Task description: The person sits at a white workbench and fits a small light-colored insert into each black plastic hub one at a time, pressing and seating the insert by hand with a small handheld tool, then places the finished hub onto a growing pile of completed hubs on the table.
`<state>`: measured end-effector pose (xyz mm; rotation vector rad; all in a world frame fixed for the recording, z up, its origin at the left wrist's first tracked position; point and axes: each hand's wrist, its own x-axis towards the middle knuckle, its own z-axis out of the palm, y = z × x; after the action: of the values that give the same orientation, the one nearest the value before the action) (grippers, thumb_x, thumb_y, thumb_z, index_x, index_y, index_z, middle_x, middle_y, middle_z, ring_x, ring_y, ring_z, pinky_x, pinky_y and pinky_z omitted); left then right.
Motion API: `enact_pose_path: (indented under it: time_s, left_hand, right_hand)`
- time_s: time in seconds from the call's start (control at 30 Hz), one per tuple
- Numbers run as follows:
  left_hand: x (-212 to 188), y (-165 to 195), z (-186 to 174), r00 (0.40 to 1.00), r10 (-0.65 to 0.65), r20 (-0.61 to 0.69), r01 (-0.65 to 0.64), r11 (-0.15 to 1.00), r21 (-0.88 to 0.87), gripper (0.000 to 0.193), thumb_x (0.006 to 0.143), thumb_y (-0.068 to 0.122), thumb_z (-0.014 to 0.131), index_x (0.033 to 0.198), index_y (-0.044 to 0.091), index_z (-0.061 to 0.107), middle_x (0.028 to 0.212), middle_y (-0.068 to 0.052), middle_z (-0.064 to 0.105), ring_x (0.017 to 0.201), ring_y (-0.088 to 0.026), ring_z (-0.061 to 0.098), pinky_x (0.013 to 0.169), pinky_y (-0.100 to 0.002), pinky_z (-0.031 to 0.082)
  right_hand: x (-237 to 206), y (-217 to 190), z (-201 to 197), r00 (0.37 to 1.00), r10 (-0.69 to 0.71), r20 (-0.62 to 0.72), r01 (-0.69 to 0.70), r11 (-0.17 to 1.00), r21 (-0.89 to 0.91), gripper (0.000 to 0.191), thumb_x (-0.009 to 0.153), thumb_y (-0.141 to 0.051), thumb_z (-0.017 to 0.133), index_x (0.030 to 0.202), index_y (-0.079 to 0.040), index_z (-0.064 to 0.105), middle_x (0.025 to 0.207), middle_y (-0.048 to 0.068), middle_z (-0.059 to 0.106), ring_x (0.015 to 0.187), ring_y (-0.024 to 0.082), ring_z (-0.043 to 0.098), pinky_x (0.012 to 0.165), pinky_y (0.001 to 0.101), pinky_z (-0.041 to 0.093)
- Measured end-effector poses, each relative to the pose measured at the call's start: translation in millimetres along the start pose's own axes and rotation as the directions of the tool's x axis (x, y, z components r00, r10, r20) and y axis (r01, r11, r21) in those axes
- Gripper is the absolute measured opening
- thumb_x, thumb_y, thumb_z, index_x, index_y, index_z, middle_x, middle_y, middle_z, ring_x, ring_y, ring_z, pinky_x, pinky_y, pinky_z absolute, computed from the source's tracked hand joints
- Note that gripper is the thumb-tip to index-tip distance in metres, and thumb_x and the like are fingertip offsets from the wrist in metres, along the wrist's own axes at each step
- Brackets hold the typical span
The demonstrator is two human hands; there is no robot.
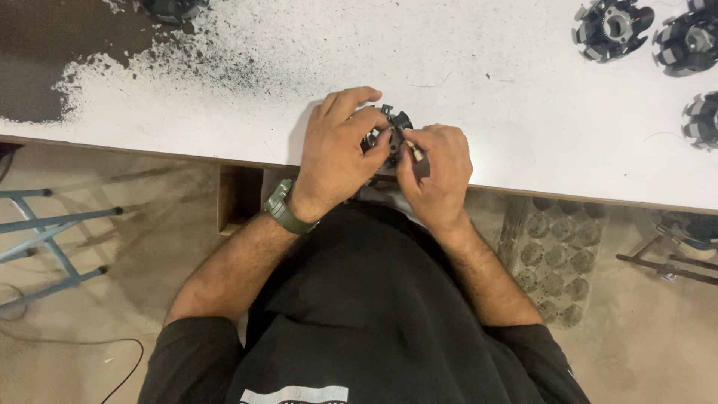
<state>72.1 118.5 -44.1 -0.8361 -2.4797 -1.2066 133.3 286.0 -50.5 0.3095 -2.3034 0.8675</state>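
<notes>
Workshop, small-parts assembly. White table (523, 97), paint worn to dark patches at far left; three black slotted round parts with metal hubs (613, 28) grouped at far right. Bare dusty concrete floor (134, 247); blue metal frame (52, 232) at left; moulded grey tray (553, 262) under the table's near edge at right.

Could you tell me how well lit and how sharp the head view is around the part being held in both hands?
Head view: even, soft light on the white table, no glare; the left hand and right hand shade the small black part, so its detail is murky; the black parts at the top right look sharp.
</notes>
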Motion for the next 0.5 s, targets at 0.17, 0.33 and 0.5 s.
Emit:
enact_pose_path:
  time_s: [0.17,0.33,0.5]
  left_hand:
    - [3.9,-1.6,-5.9,0.993,0.057,0.104,-0.065,0.995,0.071,0.012,0.084,0.013,0.078,0.092,0.009,0.07,0.131,-0.01,0.061,0.127,-0.03,0.054,0.104,-0.049,0.041]
    - [2.5,-0.7,-2.3,0.993,0.049,0.111,-0.052,0.998,0.022,0.012,0.086,0.015,0.078,0.093,0.01,0.07,0.131,-0.008,0.061,0.127,-0.028,0.053,0.104,-0.049,0.041]
    - [0.3,-2.5,7.7,0.997,-0.016,0.071,0.013,0.999,0.04,0.011,0.089,0.014,0.076,0.087,0.009,0.067,0.124,-0.005,0.064,0.12,-0.025,0.056,0.099,-0.046,0.041]
  right_hand:
    - [5.4,-2.2,-8.1,0.996,0.051,0.078,-0.049,0.998,-0.039,0.027,0.086,0.004,0.078,0.109,-0.005,0.068,0.096,0.009,0.065,0.092,0.029,0.062,0.079,0.041,0.05]
    - [13.9,-4.1,-16.5,0.987,0.07,0.146,-0.066,0.997,-0.031,0.024,0.087,0.001,0.078,0.108,-0.007,0.069,0.093,0.008,0.064,0.088,0.026,0.062,0.076,0.0392,0.05]
    - [15.6,-5.9,-18.8,0.984,0.078,0.161,-0.08,0.997,0.004,0.023,0.088,0.002,0.077,0.108,-0.006,0.068,0.092,0.008,0.064,0.086,0.027,0.063,0.076,0.0394,0.05]
